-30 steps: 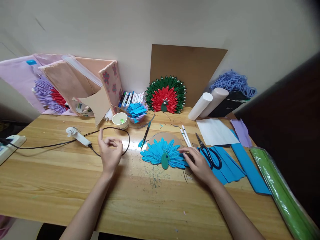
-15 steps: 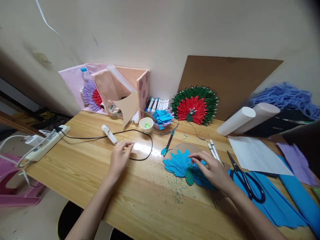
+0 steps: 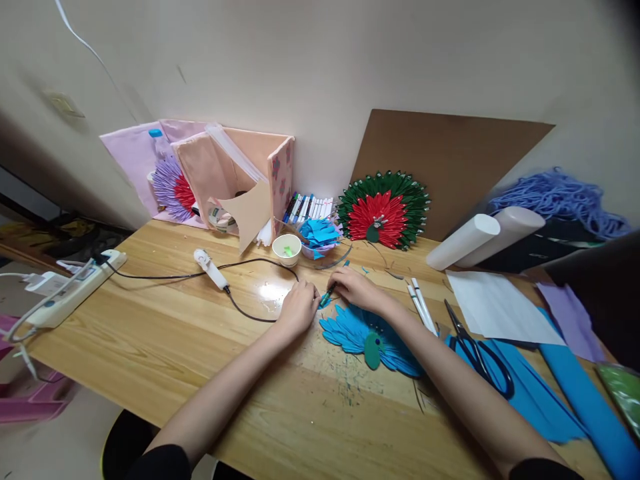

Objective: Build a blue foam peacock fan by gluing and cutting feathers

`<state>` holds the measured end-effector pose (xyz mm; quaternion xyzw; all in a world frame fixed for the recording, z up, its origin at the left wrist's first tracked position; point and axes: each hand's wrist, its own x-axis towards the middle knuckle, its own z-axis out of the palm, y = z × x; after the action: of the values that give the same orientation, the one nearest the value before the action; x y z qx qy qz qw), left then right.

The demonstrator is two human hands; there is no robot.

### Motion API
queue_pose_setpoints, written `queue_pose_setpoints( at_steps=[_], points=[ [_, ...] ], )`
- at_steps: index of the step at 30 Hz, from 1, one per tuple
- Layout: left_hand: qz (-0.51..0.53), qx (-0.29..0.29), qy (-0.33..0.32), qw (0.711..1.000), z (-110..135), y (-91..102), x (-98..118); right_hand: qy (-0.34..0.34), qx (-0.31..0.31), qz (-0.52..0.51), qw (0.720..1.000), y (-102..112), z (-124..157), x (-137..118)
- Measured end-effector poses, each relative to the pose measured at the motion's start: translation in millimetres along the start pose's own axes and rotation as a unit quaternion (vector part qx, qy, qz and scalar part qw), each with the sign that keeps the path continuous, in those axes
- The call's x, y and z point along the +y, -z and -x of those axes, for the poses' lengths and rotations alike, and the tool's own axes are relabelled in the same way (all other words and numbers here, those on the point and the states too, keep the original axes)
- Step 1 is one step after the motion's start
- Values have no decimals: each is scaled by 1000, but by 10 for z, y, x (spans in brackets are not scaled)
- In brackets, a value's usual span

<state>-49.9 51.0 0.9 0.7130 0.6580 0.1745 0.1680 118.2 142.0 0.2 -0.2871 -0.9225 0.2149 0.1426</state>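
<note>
My left hand (image 3: 299, 309) and my right hand (image 3: 356, 290) meet on the wooden table (image 3: 165, 327), just behind a blue paper peacock fan (image 3: 367, 331). Between their fingertips lies a small blue petal piece (image 3: 325, 300) at the near end of a teal-handled tool (image 3: 334, 285). Both hands have their fingers curled and pinched toward that piece. The right fingers rest on the tool's near end. Which hand actually grips the blue piece is hard to make out.
A white glue tool (image 3: 210, 269) with a black cord (image 3: 250, 313) lies left of my hands, a power strip (image 3: 70, 290) beyond it. A paper cup (image 3: 287, 249), a bowl of blue pieces (image 3: 320, 237), black scissors (image 3: 480, 350), blue sheets (image 3: 540, 400) and a red-green fan (image 3: 383, 210) surround them.
Both hands have come together: the left moved right from the cord, the right moved left off the blue fan to the tool.
</note>
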Motion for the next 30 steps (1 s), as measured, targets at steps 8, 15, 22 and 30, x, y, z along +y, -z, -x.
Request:
queue_pose_setpoints(
  at_steps=[8, 15, 22, 30],
  points=[
    [15, 13, 12, 1000, 48, -40, 45, 28, -13, -8, 999, 180, 62, -58],
    [113, 19, 59, 992, 50, -10, 4, 38, 1, 23, 999, 60, 9, -83],
    [429, 2, 93, 899, 46, 50, -79, -16, 120, 126, 985, 273, -88, -9],
    [521, -55, 99, 846, 107, 12, 15, -76, 112, -91, 987, 272, 151, -440]
  ],
)
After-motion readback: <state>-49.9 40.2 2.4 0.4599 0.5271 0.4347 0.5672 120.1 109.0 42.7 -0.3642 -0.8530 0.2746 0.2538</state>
